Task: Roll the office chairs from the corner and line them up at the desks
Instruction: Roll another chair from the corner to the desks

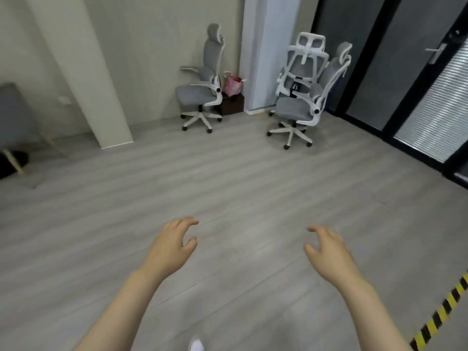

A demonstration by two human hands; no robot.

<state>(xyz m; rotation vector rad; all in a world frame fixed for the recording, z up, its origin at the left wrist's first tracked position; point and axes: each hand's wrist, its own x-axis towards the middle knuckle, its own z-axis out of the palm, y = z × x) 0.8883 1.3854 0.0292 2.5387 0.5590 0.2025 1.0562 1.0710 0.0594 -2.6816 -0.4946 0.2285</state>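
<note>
- Two bare arms reach out low over the grey floor [228, 173], closest to us. The left hand [172, 245] has loose, bent fingers and holds nothing. The right hand [326, 249] is the same: fingers spread and a bit curled, nothing in them.
- Both hands are well apart from the chairs, so I think the person is at the walking-over step. No chair is being touched.
- Next, I think, the person must cross the floor, take hold of one chair's back, and push it on its wheels. No desks show from here, so I cannot tell where the chairs must go.
- Over by the far wall stands the left chair [202, 95], alone, with a grey seat, white arms and a white wheel base.
- Near the white pillar [263, 46] at the far corner stand the bunched chairs [301, 102], very close together; they look like three, but I cannot be sure.
- A pink bag [233, 84] sits on a dark box beside the left chair.
</note>
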